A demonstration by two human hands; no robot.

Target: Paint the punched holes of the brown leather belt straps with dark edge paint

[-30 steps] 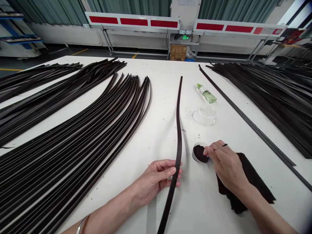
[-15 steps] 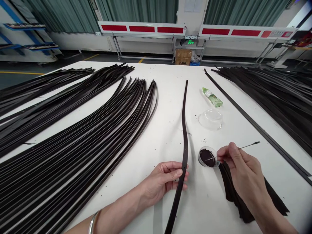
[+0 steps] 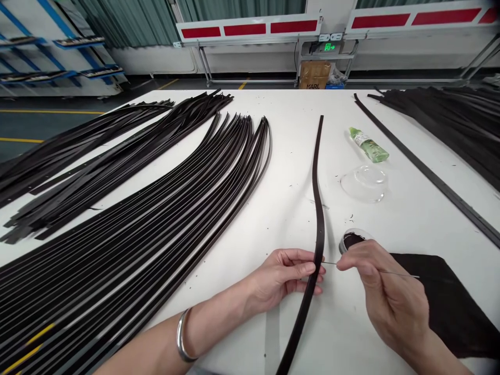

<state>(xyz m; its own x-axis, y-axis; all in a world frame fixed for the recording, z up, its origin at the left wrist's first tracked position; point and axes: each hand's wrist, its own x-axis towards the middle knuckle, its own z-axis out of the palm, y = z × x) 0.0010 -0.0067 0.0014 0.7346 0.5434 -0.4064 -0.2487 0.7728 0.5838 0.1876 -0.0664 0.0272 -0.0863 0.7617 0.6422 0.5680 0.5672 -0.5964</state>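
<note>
My left hand (image 3: 279, 276) pinches a long black strip (image 3: 319, 208) between thumb and fingers. The strip bends upward off the white table and runs toward the bottom edge. In my right hand (image 3: 390, 297), fingers are closed on a thin metal spatula (image 3: 330, 263). The tool's narrow tip reaches the strip's right edge beside my left fingertips; whether it touches is hard to tell. Just beyond my right hand stands a small clear dish (image 3: 344, 245) of dark paste, partly hidden by the hand. Under and beside that hand lies a black cloth (image 3: 449, 302).
Bundles of black strips (image 3: 164, 208) cover the left of the table (image 3: 242, 302). More strips (image 3: 441, 114) lie at the far right, with a separate strip (image 3: 422, 161) beside them. A green tube (image 3: 369, 145) and a clear lid (image 3: 365, 185) sit beyond the dish.
My right hand has brought the spatula from the dish of dark paste leftward to the strip. My left hand keeps its hold on the strip. The camera view has shifted.
</note>
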